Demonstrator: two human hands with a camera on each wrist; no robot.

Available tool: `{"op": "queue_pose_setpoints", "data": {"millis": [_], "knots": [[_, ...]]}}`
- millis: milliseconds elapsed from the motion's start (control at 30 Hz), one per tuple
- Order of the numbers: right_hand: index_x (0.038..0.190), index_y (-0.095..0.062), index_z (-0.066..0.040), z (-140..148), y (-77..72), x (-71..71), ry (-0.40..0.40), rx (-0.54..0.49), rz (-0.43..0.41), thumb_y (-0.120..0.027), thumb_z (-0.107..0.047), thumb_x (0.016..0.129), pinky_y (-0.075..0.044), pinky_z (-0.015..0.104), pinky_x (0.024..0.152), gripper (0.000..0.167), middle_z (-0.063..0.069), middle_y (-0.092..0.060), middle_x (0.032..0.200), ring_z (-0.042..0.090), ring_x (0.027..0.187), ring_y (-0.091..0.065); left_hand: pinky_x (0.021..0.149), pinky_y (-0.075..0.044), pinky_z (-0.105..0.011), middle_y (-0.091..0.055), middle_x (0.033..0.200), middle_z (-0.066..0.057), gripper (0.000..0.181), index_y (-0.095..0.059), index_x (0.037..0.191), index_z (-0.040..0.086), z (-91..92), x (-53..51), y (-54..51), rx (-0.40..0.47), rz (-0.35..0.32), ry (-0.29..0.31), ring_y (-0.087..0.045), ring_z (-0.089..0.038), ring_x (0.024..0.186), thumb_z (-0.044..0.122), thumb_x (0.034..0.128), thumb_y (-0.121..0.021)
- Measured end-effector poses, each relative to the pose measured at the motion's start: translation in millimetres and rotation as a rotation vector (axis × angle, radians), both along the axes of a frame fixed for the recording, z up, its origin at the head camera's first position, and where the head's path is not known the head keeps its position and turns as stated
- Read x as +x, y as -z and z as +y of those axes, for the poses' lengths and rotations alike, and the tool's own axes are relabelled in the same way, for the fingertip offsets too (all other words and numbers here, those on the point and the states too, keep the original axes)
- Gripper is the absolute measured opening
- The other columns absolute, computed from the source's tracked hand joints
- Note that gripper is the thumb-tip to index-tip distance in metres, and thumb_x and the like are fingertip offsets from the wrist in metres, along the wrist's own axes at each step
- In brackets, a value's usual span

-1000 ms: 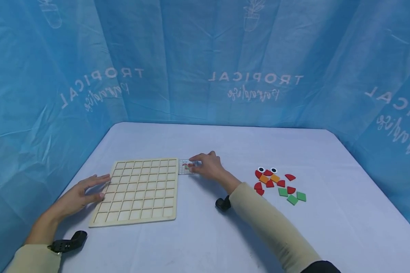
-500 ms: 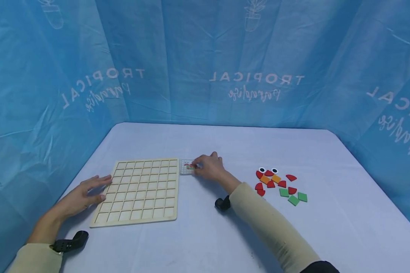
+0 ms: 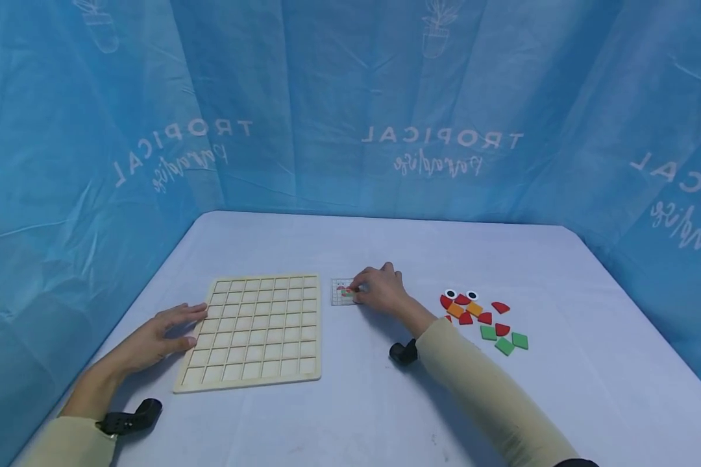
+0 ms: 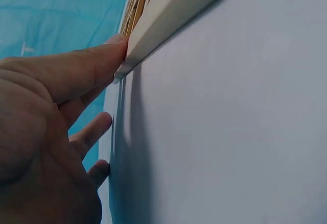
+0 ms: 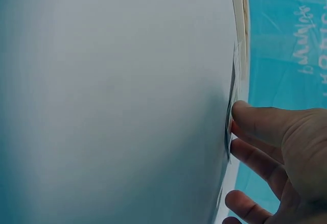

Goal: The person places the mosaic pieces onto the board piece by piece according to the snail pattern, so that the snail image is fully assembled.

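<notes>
Away from the board [image 3: 261, 320] the picture card [image 3: 341, 299] has come, leaving a gap. Fingertips of my right hand [image 3: 380, 290] touch it on the table [image 3: 350, 415] (whether they pinch it, I cannot tell). With thumb and fingers apart, my left hand [image 3: 154, 340] touches the board's left edge. Every visible square is bare; all the red pieces [image 3: 502, 330], orange tiles [image 3: 455, 310], green tiles [image 3: 488, 333] and eyes [image 3: 472, 296] lie off to the right.

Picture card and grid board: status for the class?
Left hand touching grid board. Right hand touching picture card, partly hiding it. Loose tiles lie farther right.
</notes>
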State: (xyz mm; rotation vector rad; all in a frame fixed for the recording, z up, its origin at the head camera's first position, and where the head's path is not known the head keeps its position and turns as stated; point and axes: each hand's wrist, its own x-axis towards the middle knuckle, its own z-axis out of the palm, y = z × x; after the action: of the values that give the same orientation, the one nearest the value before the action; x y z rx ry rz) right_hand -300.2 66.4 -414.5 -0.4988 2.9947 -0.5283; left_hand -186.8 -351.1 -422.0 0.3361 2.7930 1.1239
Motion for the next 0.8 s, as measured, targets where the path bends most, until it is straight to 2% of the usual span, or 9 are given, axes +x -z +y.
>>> {"op": "queue_pose_setpoints", "data": {"millis": [233,400,567,800], "knots": [[0.104,-0.073,-0.028,31,0.1,3.0,0.043,-0.009,-0.009,-0.072,-0.027,0.08,-0.036,0.042,0.089,0.024,-0.004,-0.062,0.125,0.026,0.112,-0.04,0.101,-0.015,-0.074,-0.035,0.148,-0.023,0.063,-0.049,0.135,0.0,33.1,1.2,-1.9,-0.026,0.046,0.015,-0.015,-0.052,0.138,0.029,0.0826,-0.068],[0.104,-0.073,-0.029,58,0.7,3.5,0.081,-0.033,-0.029,-0.072,-0.026,0.08,-0.036,0.043,0.091,0.024,-0.002,-0.061,0.127,0.026,0.114,-0.038,0.101,-0.014,-0.074,-0.037,0.148,-0.022,0.06,-0.05,0.134,0.001,60.0,1.1,-2.8,-0.003,0.059,0.037,-0.016,-0.053,0.138,0.027,0.083,-0.068],[0.104,-0.073,-0.028,86,0.3,2.6,0.105,-0.041,-0.036,-0.071,-0.025,0.08,-0.036,0.044,0.091,0.023,-0.001,-0.061,0.127,0.028,0.113,-0.038,0.102,-0.013,-0.074,-0.04,0.146,-0.021,0.055,-0.053,0.132,0.003,88.1,1.4,-0.7,-0.001,0.086,0.034,-0.02,-0.05,0.137,0.021,0.0819,-0.069],[0.11,-0.07,-0.028,119,-3.3,1.4,0.175,-0.067,-0.107,-0.071,-0.025,0.08,-0.041,0.046,0.086,0.03,0.003,-0.055,0.133,0.032,0.119,-0.034,0.107,-0.013,-0.068,-0.044,0.145,-0.016,0.054,-0.055,0.131,0.006,128.2,-2.0,0.2,-0.056,0.128,0.027,-0.025,-0.045,0.138,0.019,0.0811,-0.07]]}}
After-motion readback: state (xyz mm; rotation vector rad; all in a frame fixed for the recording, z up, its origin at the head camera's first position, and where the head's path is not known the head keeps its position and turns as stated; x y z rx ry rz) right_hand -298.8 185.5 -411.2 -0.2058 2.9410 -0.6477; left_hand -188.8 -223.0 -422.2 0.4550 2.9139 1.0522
